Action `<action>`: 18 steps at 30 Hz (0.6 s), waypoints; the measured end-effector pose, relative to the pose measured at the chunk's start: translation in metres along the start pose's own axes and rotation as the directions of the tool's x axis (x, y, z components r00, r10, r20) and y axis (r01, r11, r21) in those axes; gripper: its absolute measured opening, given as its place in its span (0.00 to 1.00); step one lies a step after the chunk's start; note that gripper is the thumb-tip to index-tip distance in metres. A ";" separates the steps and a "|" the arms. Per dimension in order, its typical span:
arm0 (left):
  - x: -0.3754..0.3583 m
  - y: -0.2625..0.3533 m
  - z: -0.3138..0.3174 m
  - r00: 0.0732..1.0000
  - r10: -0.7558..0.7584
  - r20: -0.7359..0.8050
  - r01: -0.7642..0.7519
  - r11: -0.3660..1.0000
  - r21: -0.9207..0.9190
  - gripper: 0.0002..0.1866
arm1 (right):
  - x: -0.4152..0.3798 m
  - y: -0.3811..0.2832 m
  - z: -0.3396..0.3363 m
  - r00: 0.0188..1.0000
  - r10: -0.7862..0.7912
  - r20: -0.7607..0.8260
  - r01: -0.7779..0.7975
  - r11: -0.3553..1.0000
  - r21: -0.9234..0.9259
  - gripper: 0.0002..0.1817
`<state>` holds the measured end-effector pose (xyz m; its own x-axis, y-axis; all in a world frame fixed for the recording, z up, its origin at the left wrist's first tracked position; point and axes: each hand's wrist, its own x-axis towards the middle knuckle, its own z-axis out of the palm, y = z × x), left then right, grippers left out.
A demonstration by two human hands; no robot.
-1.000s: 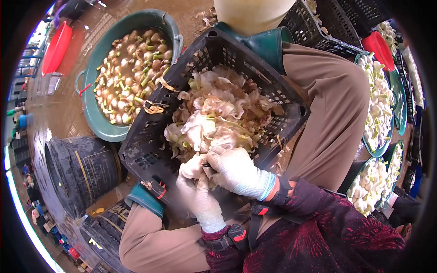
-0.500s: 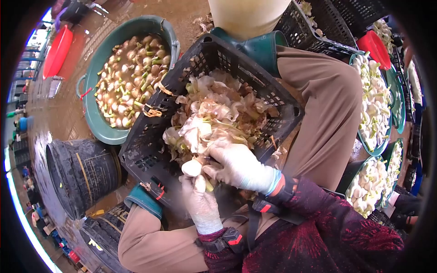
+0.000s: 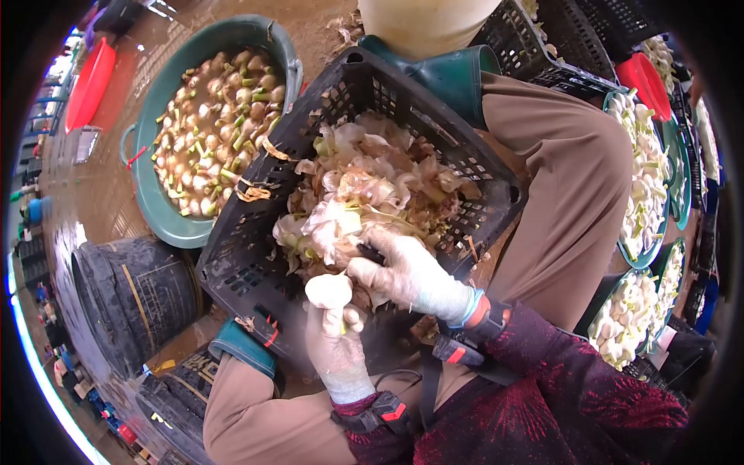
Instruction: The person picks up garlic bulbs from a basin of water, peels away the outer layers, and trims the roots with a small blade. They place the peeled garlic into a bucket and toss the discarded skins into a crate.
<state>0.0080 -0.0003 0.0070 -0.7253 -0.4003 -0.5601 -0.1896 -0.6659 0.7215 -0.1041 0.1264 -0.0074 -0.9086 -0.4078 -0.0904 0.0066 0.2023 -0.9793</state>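
In my gloved left hand (image 3: 337, 345) is a white, peeled garlic bulb (image 3: 328, 291), held upright with its green stem pointing down between the fingers. My gloved right hand (image 3: 399, 270) is just to the right of the bulb, its fingers curled around a small dark tool (image 3: 371, 253) that shows only in part. Both hands are over the near side of a black plastic crate (image 3: 232, 256) between my knees. A heap of loose garlic skins (image 3: 380, 174) fills the middle of that crate.
A green tub (image 3: 147, 194) of unpeeled garlic in brown water stands at the upper left, near a black bucket (image 3: 136, 298). Tubs of peeled garlic (image 3: 632, 318) line the right. A pale bucket (image 3: 426, 23) and another black crate (image 3: 542, 62) stand beyond my boot.
My right hand has drawn slightly up and away from the bulb. The bulb now shows more of its white side in my left hand. The whole view has shifted a little.
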 end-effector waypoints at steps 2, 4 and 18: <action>-0.003 0.000 -0.002 0.997 -0.049 -0.054 0.046 0.997 -0.068 0.22 | 0.004 0.000 0.000 0.989 0.113 0.100 -0.114 0.993 0.001 0.18; -0.003 0.002 -0.005 0.997 -0.071 0.017 0.073 0.985 -0.153 0.22 | 0.006 -0.001 0.000 0.922 0.354 0.159 -0.376 0.916 0.142 0.19; -0.014 0.077 -0.038 1.000 0.022 0.022 -0.003 0.765 -0.644 0.17 | -0.001 -0.003 0.013 1.000 0.015 -0.017 -0.015 0.999 -0.035 0.12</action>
<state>0.0286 -0.0700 0.0549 -0.7439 -0.4009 -0.5346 0.2833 -0.9138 0.2910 -0.0983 0.1148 -0.0065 -0.9156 -0.3892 -0.1015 0.0060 0.2391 -0.9710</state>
